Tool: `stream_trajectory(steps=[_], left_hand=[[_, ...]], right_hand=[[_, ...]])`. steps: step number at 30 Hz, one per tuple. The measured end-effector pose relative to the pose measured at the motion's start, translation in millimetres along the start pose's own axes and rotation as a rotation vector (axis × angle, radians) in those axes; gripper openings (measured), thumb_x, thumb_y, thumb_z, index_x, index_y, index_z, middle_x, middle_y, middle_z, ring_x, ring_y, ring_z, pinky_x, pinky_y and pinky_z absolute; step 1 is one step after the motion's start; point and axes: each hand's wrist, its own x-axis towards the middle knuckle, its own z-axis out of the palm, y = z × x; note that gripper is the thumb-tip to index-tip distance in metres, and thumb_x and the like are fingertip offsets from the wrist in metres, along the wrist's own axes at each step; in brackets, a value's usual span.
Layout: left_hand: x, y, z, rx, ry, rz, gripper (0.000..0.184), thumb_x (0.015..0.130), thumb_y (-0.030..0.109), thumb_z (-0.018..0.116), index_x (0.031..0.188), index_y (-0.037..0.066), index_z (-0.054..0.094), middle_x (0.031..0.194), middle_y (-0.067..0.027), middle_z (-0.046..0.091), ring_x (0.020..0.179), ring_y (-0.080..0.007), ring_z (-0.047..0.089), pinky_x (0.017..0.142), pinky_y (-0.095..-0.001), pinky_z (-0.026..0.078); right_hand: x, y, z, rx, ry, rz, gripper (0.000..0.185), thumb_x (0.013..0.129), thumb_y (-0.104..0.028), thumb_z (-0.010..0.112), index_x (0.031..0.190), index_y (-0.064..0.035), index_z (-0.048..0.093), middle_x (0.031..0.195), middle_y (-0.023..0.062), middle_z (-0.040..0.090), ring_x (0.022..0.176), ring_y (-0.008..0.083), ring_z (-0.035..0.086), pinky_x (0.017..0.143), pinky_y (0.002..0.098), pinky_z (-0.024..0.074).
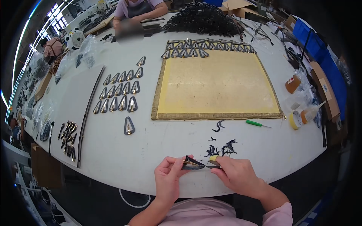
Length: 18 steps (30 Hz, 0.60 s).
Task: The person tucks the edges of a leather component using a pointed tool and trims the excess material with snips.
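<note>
My left hand [167, 179] is closed on a dark triangular loop [193, 166] with a gold-coloured metal part, held low over the table's near edge. My right hand [241, 175] grips a small flat dark tool, apparently a blade [213, 164], with yellow wrapping by the thumb. Its tip is at or very close to the loop's pointed right end; whether they touch I cannot tell. Just beyond my hands lie curled black trimmings [222, 148] on the white table. A single matching loop [129, 126] rests to the left, near rows of similar loops [118, 89].
A yellow board [215, 86] carries loops along its far edge. Behind it is a heap of black pieces [203, 19]. A green-handled awl [254, 123], tape roll [295, 119] and amber bottles [292, 84] lie right. Small dark-and-gold pieces [68, 133] sit left. Another person [137, 9] works opposite.
</note>
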Motion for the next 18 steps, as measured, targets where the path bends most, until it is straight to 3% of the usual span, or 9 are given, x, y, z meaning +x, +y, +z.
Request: stream_trajectory(steps=[18], left_hand=[[4,0,-2,0.059,-0.069,0.005,0.012,0.095,0.01,0.055,0.086,0.0,0.056,0.098,-0.0191,0.067,0.102,-0.0256,0.065,0.082,-0.0366,0.057]], right_hand=[[11,-1,19,-0.01,-0.048,-0.012,0.025,0.087,-0.022,0.066,0.1,-0.0031,0.057,0.075,0.0054,0.062,0.056,0.0187,0.061,0.047,0.0292,0.0458]])
